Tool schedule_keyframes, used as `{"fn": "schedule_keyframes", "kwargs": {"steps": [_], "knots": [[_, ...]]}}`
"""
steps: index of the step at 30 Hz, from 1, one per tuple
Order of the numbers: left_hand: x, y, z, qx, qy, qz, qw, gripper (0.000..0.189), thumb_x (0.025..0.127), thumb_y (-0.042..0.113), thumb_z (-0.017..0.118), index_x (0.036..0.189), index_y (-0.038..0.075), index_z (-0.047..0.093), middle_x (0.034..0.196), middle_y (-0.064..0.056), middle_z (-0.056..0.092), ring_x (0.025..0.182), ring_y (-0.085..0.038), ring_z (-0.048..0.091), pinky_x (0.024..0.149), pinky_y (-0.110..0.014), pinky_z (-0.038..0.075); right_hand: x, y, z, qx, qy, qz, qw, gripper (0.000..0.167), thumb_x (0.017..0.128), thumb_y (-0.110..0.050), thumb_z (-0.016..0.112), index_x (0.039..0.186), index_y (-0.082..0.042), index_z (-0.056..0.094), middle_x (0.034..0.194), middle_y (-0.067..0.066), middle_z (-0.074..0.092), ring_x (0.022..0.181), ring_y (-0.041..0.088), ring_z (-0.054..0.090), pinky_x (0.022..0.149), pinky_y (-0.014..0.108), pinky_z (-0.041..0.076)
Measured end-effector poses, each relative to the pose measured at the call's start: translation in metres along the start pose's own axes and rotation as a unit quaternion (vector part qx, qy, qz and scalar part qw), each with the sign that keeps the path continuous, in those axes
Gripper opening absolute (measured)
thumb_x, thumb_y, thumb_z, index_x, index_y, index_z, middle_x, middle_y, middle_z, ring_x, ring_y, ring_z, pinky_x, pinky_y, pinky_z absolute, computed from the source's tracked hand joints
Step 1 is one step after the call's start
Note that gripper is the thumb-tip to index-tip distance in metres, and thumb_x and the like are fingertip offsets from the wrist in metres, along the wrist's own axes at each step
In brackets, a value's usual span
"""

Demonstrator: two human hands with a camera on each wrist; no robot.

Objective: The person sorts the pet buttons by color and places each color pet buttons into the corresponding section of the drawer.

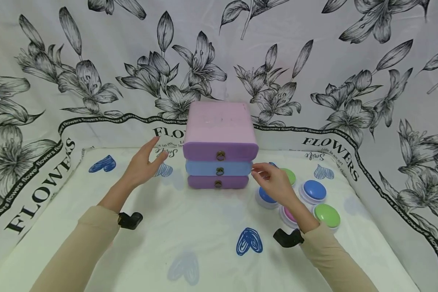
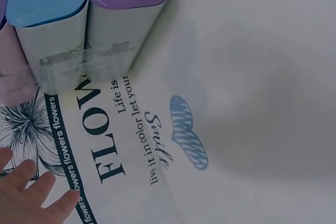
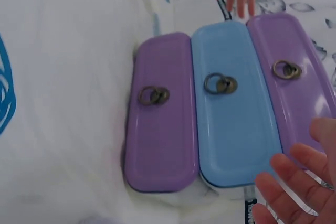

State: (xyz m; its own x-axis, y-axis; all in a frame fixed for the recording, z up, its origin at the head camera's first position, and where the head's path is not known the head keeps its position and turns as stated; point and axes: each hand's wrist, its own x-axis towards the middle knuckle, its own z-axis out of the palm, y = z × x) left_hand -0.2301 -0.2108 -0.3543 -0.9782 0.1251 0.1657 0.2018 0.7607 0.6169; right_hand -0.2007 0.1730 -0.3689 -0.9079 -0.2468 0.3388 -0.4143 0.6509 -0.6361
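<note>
A small three-tier drawer box [image 1: 220, 121] stands against the back cloth, with a pink top. Its fronts are purple, blue [image 3: 236, 129] and purple, each with a bronze ring pull [image 1: 220, 171]. To the left of the box my left hand [image 1: 140, 166] hovers with fingers spread and nothing in it. My right hand [image 1: 275, 182] is at the box's right side, beside the blue drawer, its fingers loosely bent and holding nothing. In the left wrist view, clear tape [image 2: 84, 59] runs across the sides of the tiers.
Several round push buttons on white bases lie right of the box: a blue button [image 1: 315, 190], a green button [image 1: 327, 215], and others partly behind my right hand and forearm. A white cloth [image 1: 204, 227] with blue hearts covers the table; a flower-printed cloth [image 1: 219, 81] hangs behind.
</note>
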Motion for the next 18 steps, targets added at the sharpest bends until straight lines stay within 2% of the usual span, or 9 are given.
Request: {"fn": "schedule_keyframes", "kwargs": {"steps": [5, 10, 15, 18], "knots": [[0.005, 0.009, 0.0, -0.046, -0.015, -0.02, 0.9986, 0.072, 0.093, 0.056, 0.036, 0.15, 0.02, 0.009, 0.152, -0.018, 0.015, 0.136, -0.043, 0.017, 0.104, -0.064, 0.02, 0.003, -0.007, 0.015, 0.037, 0.009, 0.002, 0.9993, 0.026, 0.089, -0.018, 0.06, 0.113, -0.007, 0.065, 0.103, 0.005, 0.068, 0.088, 0.017, 0.066, 0.074, 0.03, 0.055], [0.012, 0.016, 0.004, -0.113, -0.02, -0.013, 0.9933, 0.074, 0.093, 0.056, 0.036, 0.15, 0.017, 0.01, 0.154, -0.012, 0.014, 0.139, -0.035, 0.017, 0.109, -0.054, 0.022, 0.007, -0.016, 0.028, 0.067, 0.034, 0.002, 0.9972, 0.023, 0.089, -0.017, 0.061, 0.11, -0.008, 0.066, 0.101, 0.005, 0.069, 0.086, 0.018, 0.067, 0.073, 0.029, 0.055], [0.02, 0.019, 0.009, -0.147, -0.022, -0.003, 0.9889, 0.073, 0.093, 0.055, 0.036, 0.149, 0.015, 0.011, 0.154, -0.008, 0.015, 0.14, -0.031, 0.017, 0.111, -0.049, 0.023, 0.012, -0.025, 0.037, 0.096, 0.018, 0.038, 0.9945, 0.025, 0.09, -0.02, 0.059, 0.113, -0.011, 0.065, 0.104, 0.003, 0.067, 0.09, 0.017, 0.065, 0.078, 0.029, 0.054], [0.024, 0.021, 0.008, -0.156, -0.023, -0.012, 0.9874, 0.074, 0.093, 0.057, 0.037, 0.15, 0.017, 0.011, 0.154, -0.006, 0.015, 0.14, -0.029, 0.017, 0.11, -0.049, 0.023, 0.014, -0.03, 0.04, 0.112, 0.011, 0.054, 0.9922, 0.026, 0.091, -0.021, 0.059, 0.114, -0.012, 0.064, 0.106, 0.004, 0.067, 0.091, 0.018, 0.064, 0.078, 0.031, 0.054]]}}
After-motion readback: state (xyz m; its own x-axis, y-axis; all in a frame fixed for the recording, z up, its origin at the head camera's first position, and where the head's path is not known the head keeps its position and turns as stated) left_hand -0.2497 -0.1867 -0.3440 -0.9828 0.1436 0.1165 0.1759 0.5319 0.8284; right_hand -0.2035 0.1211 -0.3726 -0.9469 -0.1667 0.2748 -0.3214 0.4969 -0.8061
